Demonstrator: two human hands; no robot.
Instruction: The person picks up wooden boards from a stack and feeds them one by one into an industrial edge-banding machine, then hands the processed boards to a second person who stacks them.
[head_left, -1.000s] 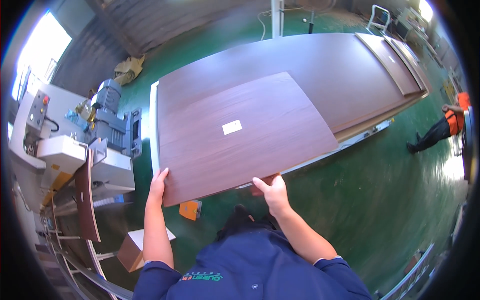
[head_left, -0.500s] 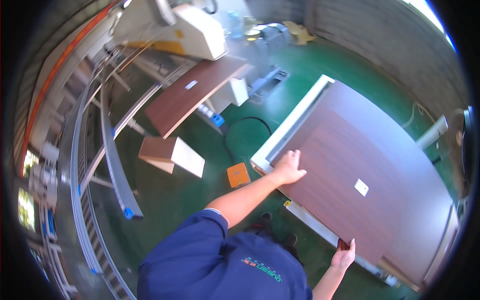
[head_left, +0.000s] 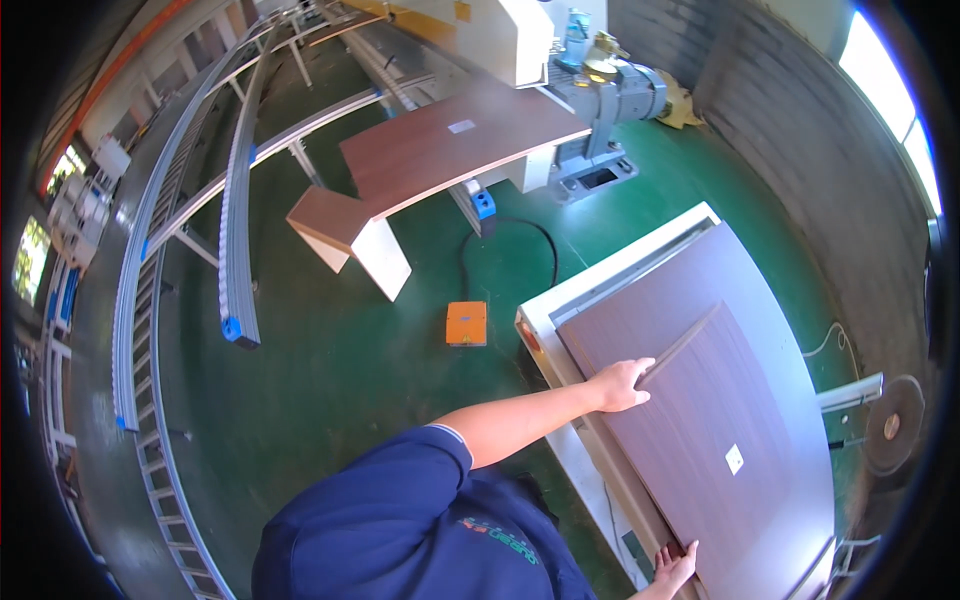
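A brown wood-grain panel [head_left: 700, 420] with a small white label lies atop a stack of similar panels [head_left: 640, 300]. Its left edge shows as a pale strip, set in from the left end of the panel underneath. My left hand [head_left: 620, 385] is closed on this panel's near left corner, thumb and fingers at its edge. Further right along the near edge, my right hand [head_left: 676, 566] grips the same panel, thumb on top and the other fingers partly hidden. The stack rests on a white-framed table [head_left: 540, 312].
Another brown panel [head_left: 420, 160] lies on the machine [head_left: 515, 45] ahead, beside an angled brown-and-white piece [head_left: 385, 260]. An orange box [head_left: 466, 324] and a black cable [head_left: 553, 250] are on the green floor. Metal roller rails [head_left: 240, 220] run along the left; a grey motor [head_left: 630, 92] stands beyond.
My view has turned to the right. The top panel's left edge now stands out from the panel below, and my left hand is further in from the stack's left end. Both hands keep their hold.
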